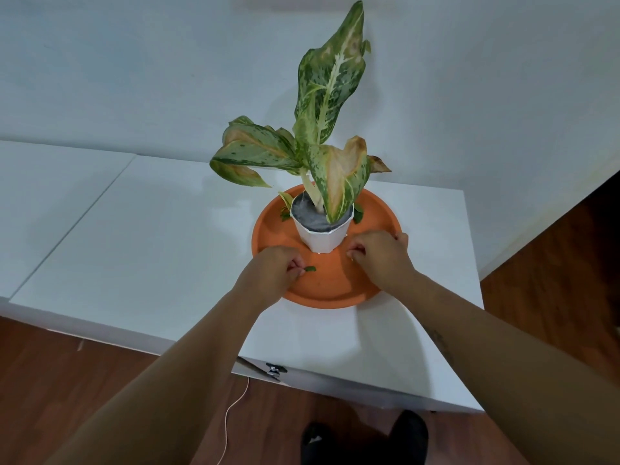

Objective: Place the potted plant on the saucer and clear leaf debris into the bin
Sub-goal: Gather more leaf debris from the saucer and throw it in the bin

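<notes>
Leaf scrap (310, 269) between left fingers (297, 265) (pinched)

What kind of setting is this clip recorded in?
Probably a room in a home: a white cabinet top against a plain white wall, wood-look flooring, and a potted plant on an orange saucer.

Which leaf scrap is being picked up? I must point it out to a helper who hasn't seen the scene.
Find the orange saucer on the white table, with the white pot on it. In front of the pot, the left hand pinches a small green scrap. Other bits lie behind the pot; only this one is at fingertips.
</notes>
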`<state>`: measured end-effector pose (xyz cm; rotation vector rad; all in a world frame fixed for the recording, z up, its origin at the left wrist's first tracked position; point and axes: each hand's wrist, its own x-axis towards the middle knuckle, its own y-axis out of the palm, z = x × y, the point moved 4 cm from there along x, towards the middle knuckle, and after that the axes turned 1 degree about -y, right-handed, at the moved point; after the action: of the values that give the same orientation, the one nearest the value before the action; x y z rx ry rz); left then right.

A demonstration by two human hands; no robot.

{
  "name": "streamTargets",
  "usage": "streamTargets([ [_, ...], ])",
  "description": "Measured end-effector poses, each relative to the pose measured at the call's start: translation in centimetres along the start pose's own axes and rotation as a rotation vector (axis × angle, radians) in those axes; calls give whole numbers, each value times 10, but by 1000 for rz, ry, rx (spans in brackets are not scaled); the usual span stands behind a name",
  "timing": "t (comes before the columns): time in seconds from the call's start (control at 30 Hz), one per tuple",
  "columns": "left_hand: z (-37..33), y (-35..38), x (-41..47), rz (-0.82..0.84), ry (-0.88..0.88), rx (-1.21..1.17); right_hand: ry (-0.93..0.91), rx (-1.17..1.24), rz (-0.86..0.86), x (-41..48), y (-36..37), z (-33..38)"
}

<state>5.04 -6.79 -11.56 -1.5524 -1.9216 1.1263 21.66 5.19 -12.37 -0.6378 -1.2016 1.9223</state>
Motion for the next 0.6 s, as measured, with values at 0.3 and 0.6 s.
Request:
streamTargets([
  [0.3, -50, 39, 10, -81, -29, -239, 42, -16, -103, 14, -26, -8],
  [0.6, -44, 26, -2, -396, 45, -218, 26, 49, -98, 1, -31, -27],
])
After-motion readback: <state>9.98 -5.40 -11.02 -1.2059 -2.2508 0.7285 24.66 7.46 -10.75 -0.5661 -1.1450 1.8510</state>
